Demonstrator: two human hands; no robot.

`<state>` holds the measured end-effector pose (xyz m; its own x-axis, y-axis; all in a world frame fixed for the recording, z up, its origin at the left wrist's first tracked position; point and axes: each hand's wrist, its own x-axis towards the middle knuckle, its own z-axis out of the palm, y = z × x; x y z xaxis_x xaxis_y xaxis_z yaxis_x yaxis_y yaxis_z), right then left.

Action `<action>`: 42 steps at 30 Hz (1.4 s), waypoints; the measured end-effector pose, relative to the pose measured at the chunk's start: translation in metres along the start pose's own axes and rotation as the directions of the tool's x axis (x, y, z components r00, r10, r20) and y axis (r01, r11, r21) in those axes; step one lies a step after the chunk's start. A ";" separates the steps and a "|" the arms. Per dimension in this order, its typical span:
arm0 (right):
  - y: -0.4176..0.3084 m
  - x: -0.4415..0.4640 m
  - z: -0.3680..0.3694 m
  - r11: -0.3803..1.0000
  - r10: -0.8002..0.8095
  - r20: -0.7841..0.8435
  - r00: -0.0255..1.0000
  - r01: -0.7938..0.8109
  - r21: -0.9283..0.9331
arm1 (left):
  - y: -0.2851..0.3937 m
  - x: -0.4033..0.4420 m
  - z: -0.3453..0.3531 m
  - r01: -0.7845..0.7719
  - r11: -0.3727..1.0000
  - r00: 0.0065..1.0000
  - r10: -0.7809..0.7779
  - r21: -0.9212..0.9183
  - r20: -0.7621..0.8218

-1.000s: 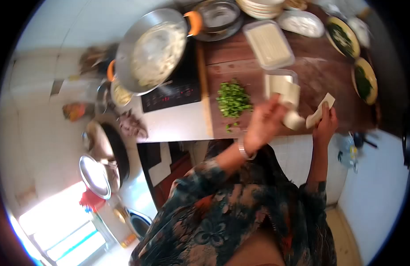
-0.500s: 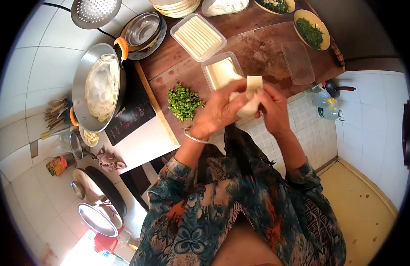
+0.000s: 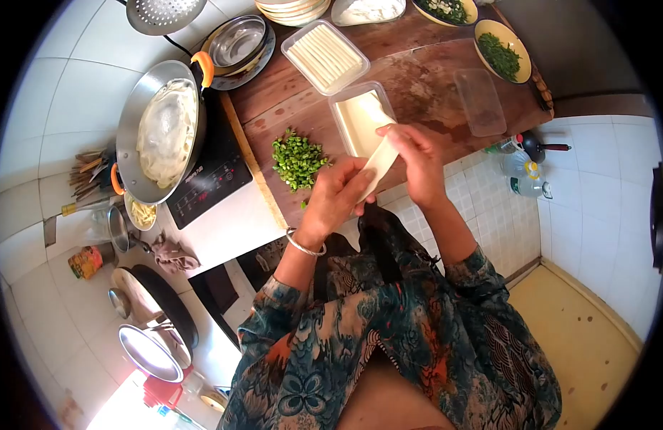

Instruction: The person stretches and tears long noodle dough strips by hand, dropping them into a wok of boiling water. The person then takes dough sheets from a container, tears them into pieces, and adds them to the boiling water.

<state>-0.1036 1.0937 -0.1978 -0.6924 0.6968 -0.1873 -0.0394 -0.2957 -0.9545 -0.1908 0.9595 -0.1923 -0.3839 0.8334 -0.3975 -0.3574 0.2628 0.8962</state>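
A pale strip of dough (image 3: 379, 169) stretches slantwise between my two hands, over the front edge of the wooden board. My left hand (image 3: 333, 202) is closed on its lower end. At its upper end, my right hand (image 3: 419, 163) grips it with the fingertips. Just beyond the hands stands a clear plastic box (image 3: 337, 119) with more pale dough (image 3: 361, 123) in it. Farther back, another plastic box holds a row of dough strips (image 3: 325, 57). Chopped green vegetable (image 3: 298, 159) lies in a heap on the board, left of the boxes.
A wok (image 3: 133, 118) with wide pale noodles (image 3: 166, 132) in whitish liquid sits on the induction cooker (image 3: 199, 190) at left. Bowls of chopped greens (image 3: 500, 57) stand back right, near a clear plastic lid (image 3: 479, 102). Stacked metal bowls (image 3: 237, 43) are back left.
The dough has gone from a folded, bunched piece to a longer slanting strip. My hands have moved apart, the left one down and leftward. The view has shifted slightly.
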 end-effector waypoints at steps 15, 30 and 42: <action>-0.016 0.060 -0.111 0.933 0.009 -0.372 0.928 0.126 0.337 | -0.075 -0.108 -0.082 0.047 0.910 0.864 0.170 0.412 -0.475; 0.001 0.007 0.094 0.570 -0.411 0.588 0.697 0.700 -0.431 | -0.001 -0.056 -0.068 -0.171 0.965 0.966 0.125 -0.198 -0.225; 0.014 -0.002 0.191 0.803 -0.365 0.234 0.901 0.432 -0.410 | -0.008 -0.109 -0.129 -0.179 0.964 0.971 0.140 -0.197 -0.195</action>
<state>-0.2404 0.9636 -0.1663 -0.7782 0.5829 0.2339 -0.0350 0.3315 -0.9428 -0.2559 0.8039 -0.1815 -0.5885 0.7514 -0.2985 -0.4435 0.0087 0.8962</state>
